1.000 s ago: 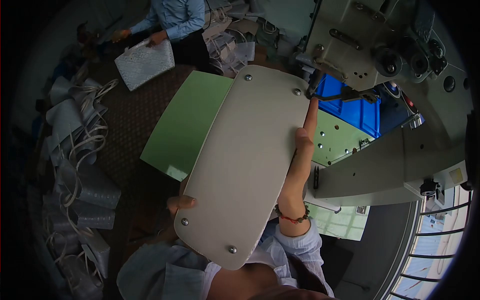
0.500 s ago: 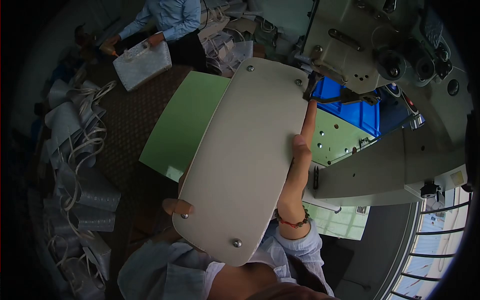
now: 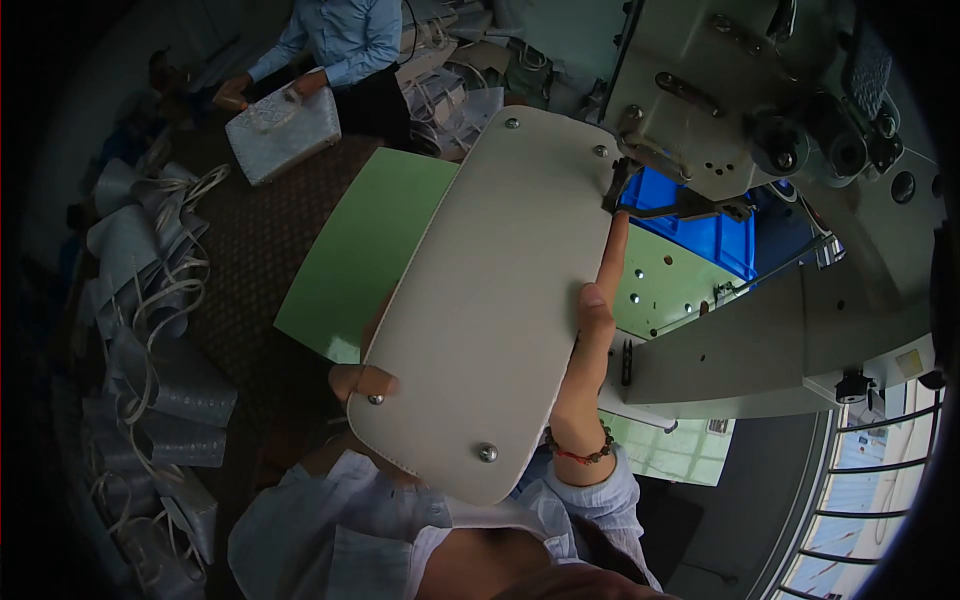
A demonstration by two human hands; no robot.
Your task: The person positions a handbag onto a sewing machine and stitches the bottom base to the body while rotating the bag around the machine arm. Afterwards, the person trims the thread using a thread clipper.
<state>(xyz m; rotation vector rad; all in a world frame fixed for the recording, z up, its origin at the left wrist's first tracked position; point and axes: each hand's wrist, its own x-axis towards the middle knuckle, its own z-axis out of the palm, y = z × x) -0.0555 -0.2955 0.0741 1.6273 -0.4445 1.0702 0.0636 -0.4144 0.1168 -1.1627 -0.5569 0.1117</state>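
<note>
A cream handbag (image 3: pixel 480 300) stretches across the middle of the view, its flat, stitched-edge base with metal feet at the corners turned toward me. My left hand (image 3: pixel 362 381) grips its lower left edge, thumb lying beside one of the feet. Along the right edge, my right hand (image 3: pixel 598 305) holds the bag, thumb on the base side and index finger stretched up the edge. That fingertip is close to the presser foot (image 3: pixel 622 190) of a sewing machine (image 3: pixel 690 120), where the bag's upper right edge sits. Most other fingers are hidden behind the bag.
Behind the bag is a green tabletop (image 3: pixel 375 250). A blue bin (image 3: pixel 700 220) stands beyond the machine. Silver-grey bags with straps (image 3: pixel 160 330) are piled at left. A co-worker in a blue shirt (image 3: pixel 350 40) handles a silvery bag (image 3: pixel 285 135). A barred window (image 3: pixel 870 490) is at lower right.
The handbag has slid a little up and away past the presser foot, both my hands still on it. The co-worker's hand has shifted slightly beside the silvery bag.
</note>
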